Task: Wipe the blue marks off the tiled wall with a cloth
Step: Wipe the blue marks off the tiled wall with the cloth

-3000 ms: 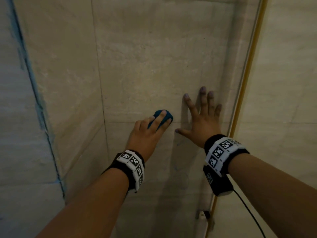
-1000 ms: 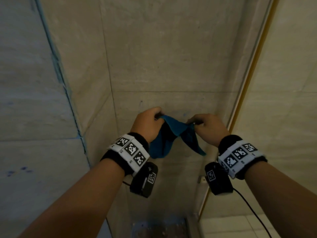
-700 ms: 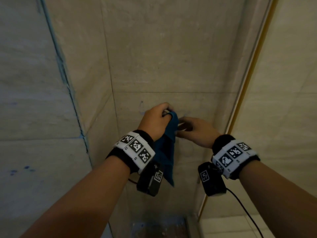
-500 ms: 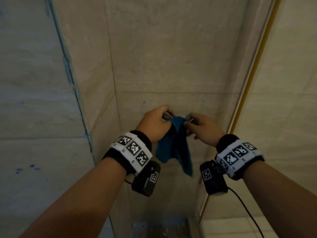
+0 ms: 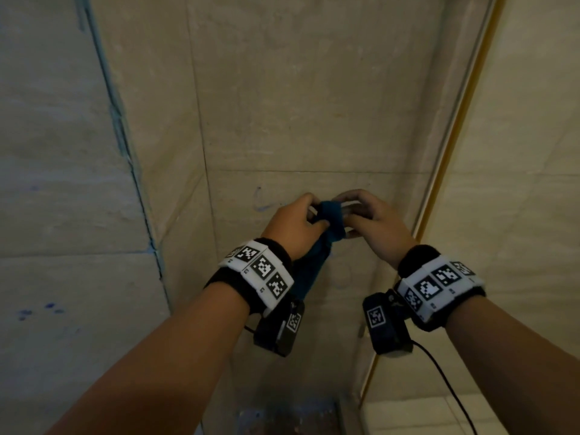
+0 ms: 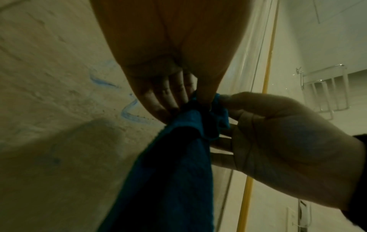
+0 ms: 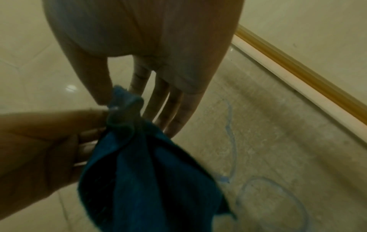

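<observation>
A blue cloth (image 5: 326,233) hangs between my two hands in front of the beige tiled wall (image 5: 314,105). My left hand (image 5: 295,226) pinches its top edge, and the rest drapes down below the palm (image 6: 174,172). My right hand (image 5: 370,219) pinches the same bunched top from the other side (image 7: 123,102). Faint blue marks (image 5: 259,200) curve on the wall just left of my left hand. More blue lines (image 7: 232,141) and a loop (image 7: 274,202) show on the wall in the right wrist view. Small blue spots (image 5: 37,310) dot the left wall.
A blue-stained grout line (image 5: 125,146) runs down the left wall corner. A yellow-edged glass panel (image 5: 452,146) stands at the right. A metal rack (image 6: 325,89) hangs beyond it. A floor drain (image 5: 288,416) lies below.
Three seconds ago my left hand pressed the balled cloth on the wall and my right palm lay flat. Since then both hands drew the cloth off the wall and bunched its top together.
</observation>
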`<act>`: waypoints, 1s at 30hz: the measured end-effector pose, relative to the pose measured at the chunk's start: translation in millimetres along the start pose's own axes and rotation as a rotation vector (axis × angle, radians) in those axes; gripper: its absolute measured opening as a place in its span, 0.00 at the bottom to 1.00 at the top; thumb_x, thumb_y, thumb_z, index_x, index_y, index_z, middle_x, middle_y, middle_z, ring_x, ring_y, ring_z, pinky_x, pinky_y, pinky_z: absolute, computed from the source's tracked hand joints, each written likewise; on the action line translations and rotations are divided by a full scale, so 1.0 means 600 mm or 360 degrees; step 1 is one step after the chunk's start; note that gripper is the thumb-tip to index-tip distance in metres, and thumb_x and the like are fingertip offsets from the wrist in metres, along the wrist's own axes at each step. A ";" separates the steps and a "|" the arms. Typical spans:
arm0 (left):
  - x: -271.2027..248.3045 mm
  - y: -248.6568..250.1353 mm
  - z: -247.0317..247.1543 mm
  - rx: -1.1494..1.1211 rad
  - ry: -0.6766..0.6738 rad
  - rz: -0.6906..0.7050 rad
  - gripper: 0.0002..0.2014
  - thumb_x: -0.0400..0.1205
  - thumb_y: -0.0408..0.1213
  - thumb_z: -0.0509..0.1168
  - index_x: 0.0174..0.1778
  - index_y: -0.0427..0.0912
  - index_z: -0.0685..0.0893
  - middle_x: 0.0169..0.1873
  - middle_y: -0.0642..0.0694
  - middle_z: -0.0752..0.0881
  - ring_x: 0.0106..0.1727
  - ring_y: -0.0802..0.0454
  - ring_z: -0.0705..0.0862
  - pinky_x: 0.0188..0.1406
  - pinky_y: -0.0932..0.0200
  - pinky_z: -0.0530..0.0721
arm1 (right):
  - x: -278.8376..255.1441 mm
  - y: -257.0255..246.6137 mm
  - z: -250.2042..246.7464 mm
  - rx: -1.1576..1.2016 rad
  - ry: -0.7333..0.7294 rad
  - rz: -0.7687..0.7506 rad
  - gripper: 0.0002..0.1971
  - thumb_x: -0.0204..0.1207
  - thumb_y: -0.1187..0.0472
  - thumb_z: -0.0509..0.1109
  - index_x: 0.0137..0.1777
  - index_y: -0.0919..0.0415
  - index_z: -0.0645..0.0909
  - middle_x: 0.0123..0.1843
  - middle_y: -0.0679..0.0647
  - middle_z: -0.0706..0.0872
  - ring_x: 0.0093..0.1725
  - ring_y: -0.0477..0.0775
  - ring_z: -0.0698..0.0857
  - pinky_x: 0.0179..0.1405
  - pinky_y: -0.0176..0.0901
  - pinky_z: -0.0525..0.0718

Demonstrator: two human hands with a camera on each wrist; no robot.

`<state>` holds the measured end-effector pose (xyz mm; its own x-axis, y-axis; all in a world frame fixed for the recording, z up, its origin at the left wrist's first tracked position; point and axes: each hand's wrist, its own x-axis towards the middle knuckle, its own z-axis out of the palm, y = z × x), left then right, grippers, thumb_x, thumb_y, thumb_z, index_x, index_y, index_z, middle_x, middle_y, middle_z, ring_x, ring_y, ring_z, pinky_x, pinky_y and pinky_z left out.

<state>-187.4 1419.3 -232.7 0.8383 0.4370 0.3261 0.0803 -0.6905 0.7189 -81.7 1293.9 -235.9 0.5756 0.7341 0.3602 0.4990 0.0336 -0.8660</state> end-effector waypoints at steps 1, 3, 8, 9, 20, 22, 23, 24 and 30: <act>0.001 -0.001 0.001 -0.0061 0.0067 -0.0006 0.12 0.83 0.39 0.66 0.60 0.45 0.75 0.44 0.49 0.80 0.48 0.50 0.81 0.48 0.55 0.83 | -0.002 0.001 0.002 0.0084 0.0023 0.0027 0.10 0.80 0.69 0.63 0.56 0.54 0.78 0.48 0.52 0.86 0.47 0.50 0.86 0.47 0.47 0.86; 0.001 -0.001 0.005 -0.0184 0.0124 0.0000 0.10 0.82 0.39 0.67 0.55 0.47 0.74 0.42 0.50 0.80 0.46 0.50 0.82 0.45 0.55 0.84 | -0.007 0.003 0.008 0.0113 0.0030 0.0027 0.09 0.80 0.65 0.66 0.57 0.53 0.76 0.53 0.52 0.85 0.50 0.51 0.86 0.47 0.47 0.86; -0.005 -0.015 0.019 -0.0075 0.0080 0.0057 0.11 0.85 0.34 0.62 0.63 0.44 0.76 0.55 0.46 0.83 0.56 0.49 0.83 0.55 0.56 0.83 | -0.008 0.029 0.024 -0.0052 0.0246 -0.0068 0.07 0.76 0.62 0.73 0.48 0.52 0.78 0.47 0.57 0.86 0.47 0.57 0.87 0.46 0.51 0.88; -0.006 -0.022 0.020 0.0007 0.0106 0.0080 0.14 0.85 0.34 0.61 0.67 0.45 0.75 0.62 0.45 0.81 0.62 0.49 0.80 0.61 0.54 0.80 | -0.007 0.036 0.021 -0.0069 0.0314 -0.0056 0.07 0.75 0.63 0.74 0.48 0.53 0.78 0.45 0.58 0.86 0.46 0.57 0.86 0.46 0.51 0.88; 0.014 -0.070 0.037 0.1584 0.0335 0.0264 0.52 0.79 0.64 0.58 0.74 0.57 0.18 0.75 0.45 0.18 0.79 0.42 0.24 0.76 0.28 0.34 | 0.037 0.057 -0.019 -0.0641 0.1208 -0.0169 0.07 0.79 0.63 0.66 0.52 0.55 0.70 0.54 0.56 0.80 0.49 0.56 0.80 0.45 0.48 0.80; 0.030 -0.079 0.040 0.1611 0.0323 0.0248 0.55 0.76 0.67 0.60 0.74 0.57 0.17 0.74 0.45 0.16 0.77 0.42 0.21 0.74 0.27 0.31 | 0.054 0.056 -0.023 -0.0770 0.1292 -0.0220 0.07 0.79 0.65 0.65 0.54 0.61 0.72 0.56 0.61 0.77 0.50 0.59 0.79 0.43 0.49 0.79; 0.035 -0.082 0.041 0.1619 0.0308 0.0230 0.57 0.75 0.68 0.61 0.73 0.58 0.17 0.73 0.45 0.15 0.77 0.42 0.20 0.74 0.26 0.30 | 0.061 0.056 -0.023 -0.0809 0.1313 -0.0239 0.07 0.79 0.66 0.65 0.55 0.64 0.73 0.56 0.62 0.76 0.50 0.60 0.78 0.43 0.51 0.78; 0.040 -0.084 0.041 0.1626 0.0294 0.0213 0.58 0.74 0.69 0.62 0.73 0.58 0.16 0.73 0.45 0.14 0.76 0.43 0.18 0.73 0.26 0.29 | 0.070 0.055 -0.023 -0.0838 0.1331 -0.0265 0.08 0.78 0.68 0.65 0.55 0.65 0.74 0.56 0.64 0.75 0.49 0.62 0.78 0.44 0.53 0.78; 0.056 -0.093 0.038 0.1651 0.0174 0.0127 0.63 0.69 0.73 0.63 0.69 0.58 0.12 0.68 0.47 0.10 0.67 0.44 0.09 0.67 0.27 0.20 | 0.090 0.085 -0.004 -0.0880 0.1321 -0.0406 0.13 0.76 0.69 0.69 0.60 0.66 0.79 0.60 0.66 0.74 0.51 0.65 0.80 0.49 0.48 0.80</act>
<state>-151.4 1459.3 -276.0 0.8123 0.3825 0.4404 0.4937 -0.8528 -0.1700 -23.5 1333.4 -259.8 0.5720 0.0420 0.8191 0.7769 -0.3481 -0.5247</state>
